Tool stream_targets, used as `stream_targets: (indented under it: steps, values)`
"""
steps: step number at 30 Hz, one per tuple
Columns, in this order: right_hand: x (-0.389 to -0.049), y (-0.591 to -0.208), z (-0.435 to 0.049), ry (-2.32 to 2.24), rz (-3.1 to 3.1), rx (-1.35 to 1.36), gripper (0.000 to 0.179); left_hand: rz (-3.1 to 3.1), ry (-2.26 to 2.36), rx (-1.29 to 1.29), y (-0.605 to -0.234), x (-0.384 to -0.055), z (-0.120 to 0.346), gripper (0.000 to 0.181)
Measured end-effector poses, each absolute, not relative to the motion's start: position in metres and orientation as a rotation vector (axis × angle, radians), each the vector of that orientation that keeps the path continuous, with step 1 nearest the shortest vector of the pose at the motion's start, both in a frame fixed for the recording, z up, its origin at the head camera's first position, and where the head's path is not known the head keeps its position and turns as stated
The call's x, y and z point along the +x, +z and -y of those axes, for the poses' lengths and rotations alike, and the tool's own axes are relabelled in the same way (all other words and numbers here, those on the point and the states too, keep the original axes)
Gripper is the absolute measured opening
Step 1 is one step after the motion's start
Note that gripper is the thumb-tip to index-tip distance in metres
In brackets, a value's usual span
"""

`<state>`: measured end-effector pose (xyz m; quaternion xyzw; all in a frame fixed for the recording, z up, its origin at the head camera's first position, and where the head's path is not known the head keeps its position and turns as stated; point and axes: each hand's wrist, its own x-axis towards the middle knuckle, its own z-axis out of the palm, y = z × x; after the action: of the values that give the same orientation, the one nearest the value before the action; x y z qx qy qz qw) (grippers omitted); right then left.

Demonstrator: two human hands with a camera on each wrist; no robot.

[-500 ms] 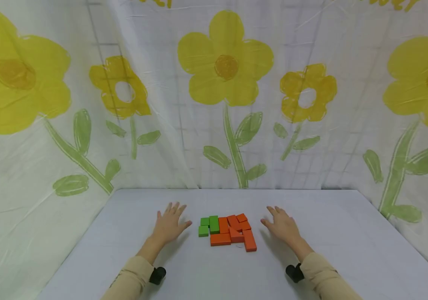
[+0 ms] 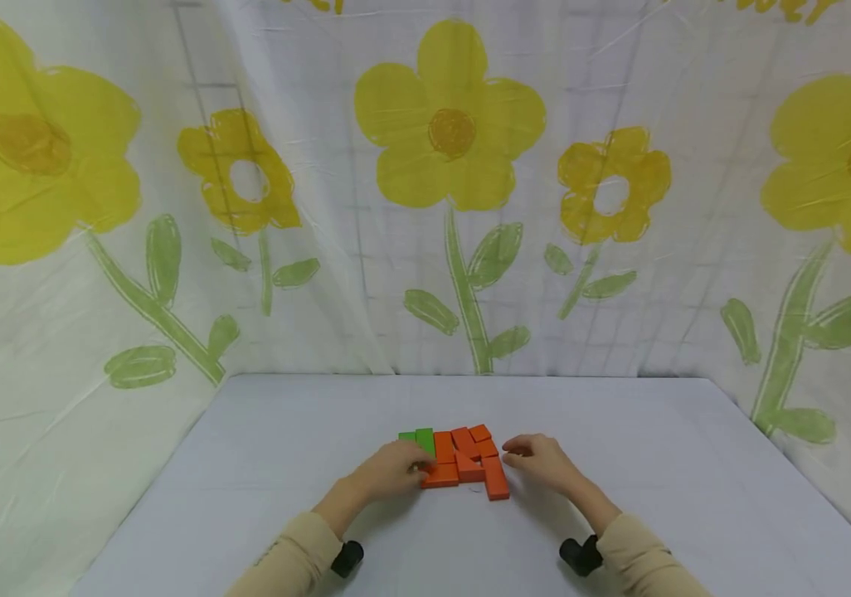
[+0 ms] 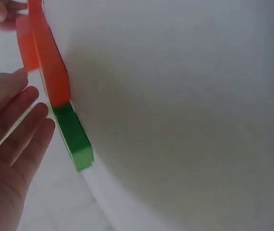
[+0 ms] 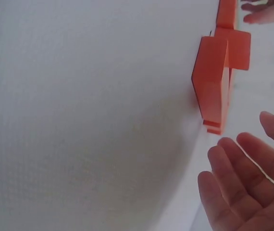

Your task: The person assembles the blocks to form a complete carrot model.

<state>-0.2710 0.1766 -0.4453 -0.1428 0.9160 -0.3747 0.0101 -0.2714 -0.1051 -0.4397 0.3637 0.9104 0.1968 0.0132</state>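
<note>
Several flat orange-red blocks and green blocks lie packed together mid-table. My left hand (image 2: 388, 471) is over the cluster's left end, its fingertips close to a long orange block (image 2: 444, 476). It hides the lower small green block in the head view; an upright green block (image 2: 425, 441) shows above it. In the left wrist view the fingers (image 3: 24, 122) are relaxed beside the row and hold nothing. At the cluster's right side hovers my right hand (image 2: 541, 461), nearest the tilted orange block (image 2: 496, 479). Its fingers (image 4: 233, 178) are loosely bent with nothing between them.
A triangular orange block (image 2: 469, 469) sits mid-cluster, with a small orange block (image 2: 480, 433) at the upper right. The white table (image 2: 620, 414) ends at a hanging curtain (image 2: 321, 332) with yellow flowers. Each wrist wears a black camera (image 2: 581, 555).
Both hands have moved inward to the blocks, the left one to the right, the right one to the left and slightly down. Their spread fingers have relaxed and bent. The blocks look unmoved.
</note>
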Motion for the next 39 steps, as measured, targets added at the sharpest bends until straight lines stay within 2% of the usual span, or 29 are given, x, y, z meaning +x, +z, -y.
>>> stream_targets:
  steps: [6,11,16,25,30,35,39]
  values:
    - [-0.268,-0.443,-0.175,-1.179,-2.839,-0.494,0.022,-2.856,0.298,1.230,-0.443,-0.266,0.095,0.025]
    - [-0.266,-0.443,-0.177,-1.179,-2.811,-0.507,0.024,-2.821,0.296,1.238,-0.439,-0.258,0.092,0.022]
    - [-0.266,-0.442,-0.181,-1.193,-2.751,-0.534,0.029,-2.682,0.494,1.196,-0.428,-0.255,0.089,0.019]
    - [-0.269,-0.446,-0.181,-1.223,-2.652,-0.521,0.035,-2.488,0.833,0.927,-0.426,-0.260,0.083,0.032]
    - [-0.266,-0.448,-0.180,-1.226,-2.598,-0.520,0.043,-2.421,0.827,0.862,-0.430,-0.259,0.085,0.040]
    - [-0.266,-0.446,-0.182,-1.185,-2.578,-0.548,0.059,-2.370,0.854,0.883,-0.430,-0.259,0.091,0.043]
    - [-0.267,-0.447,-0.184,-1.151,-2.572,-0.557,0.068,-2.326,0.884,0.838,-0.430,-0.259,0.095,0.056]
